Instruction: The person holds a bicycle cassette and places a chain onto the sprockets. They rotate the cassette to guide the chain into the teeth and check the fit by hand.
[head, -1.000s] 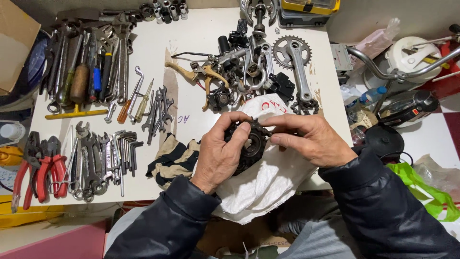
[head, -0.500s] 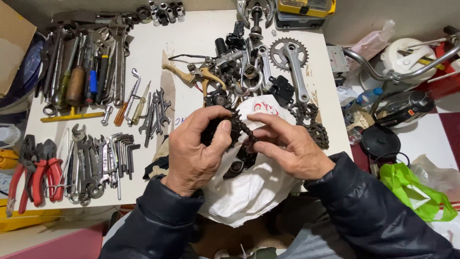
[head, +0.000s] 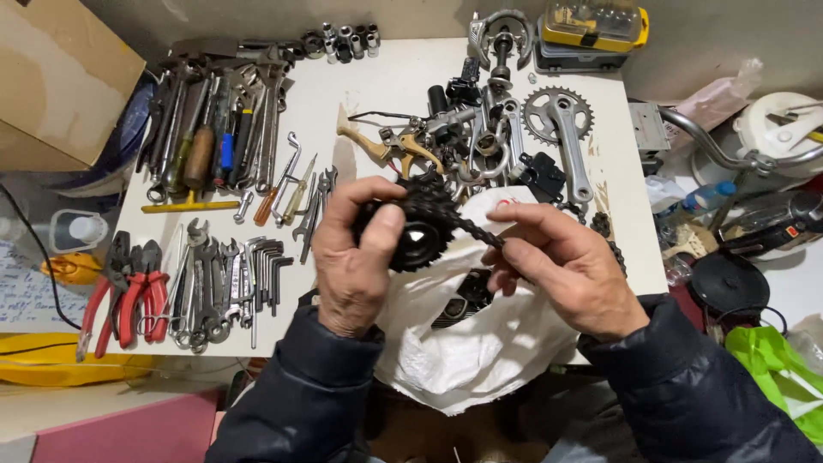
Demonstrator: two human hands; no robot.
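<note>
Head view, looking down on a white workbench (head: 386, 94). The left hand (head: 356, 257) is closed around a black toothed sprocket cluster (head: 420, 227), thumb across its near face and fingers curled behind it, holding it raised above the bench. The right hand (head: 570, 266) pinches a length of dark bicycle chain (head: 476, 233) between thumb and forefinger; the chain runs from those fingertips onto the teeth of the sprocket cluster. Both sit directly over a crumpled white plastic bag (head: 480, 343) that hangs over the near edge of the bench, with a dark part lying on it just below the hands. Behind the hands lies a heap of bicycle parts, among them a silver crank arm with chainring (head: 561, 129) and a tan brake lever (head: 377, 146). To the left, well apart from the hands, are rows of spanners (head: 201, 274), hex keys (head: 270, 261), red-handled pliers (head: 129, 296) and screwdrivers (head: 206, 146). A yellow-lidded case (head: 596, 30) stands at the far edge.
</note>
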